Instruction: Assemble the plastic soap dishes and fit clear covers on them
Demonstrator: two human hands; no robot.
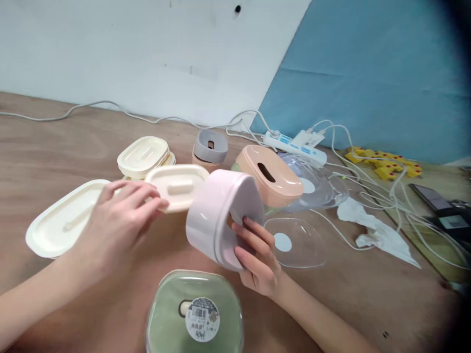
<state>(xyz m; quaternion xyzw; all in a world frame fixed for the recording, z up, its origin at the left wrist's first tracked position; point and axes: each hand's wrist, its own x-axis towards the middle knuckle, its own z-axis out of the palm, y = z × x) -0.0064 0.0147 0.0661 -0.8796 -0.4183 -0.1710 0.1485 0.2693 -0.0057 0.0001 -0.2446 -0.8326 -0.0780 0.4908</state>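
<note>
My right hand [259, 257] grips a pale pink tissue box cover [211, 213], tipped on its side, with the fingers over its slotted top. To the left, my left hand [117, 220] pinches the left edge of a small cream base plate [180, 186] that has a raised bar in the middle. The plate is close to the cover's far left side; whether they touch cannot be made out. Below both hands stands a green tissue box [172, 314] with a round barcode sticker [202, 319]. A larger cream plate [51, 230] lies partly behind my left hand.
Stacked cream plates [143, 156], a grey cover [211, 144] and a peach tissue box [275, 171] stand further back. Clear plastic lids [305, 245], a power strip [294, 144], loose white cables, crumpled tissue [375, 233] and a phone [430, 196] occupy the right.
</note>
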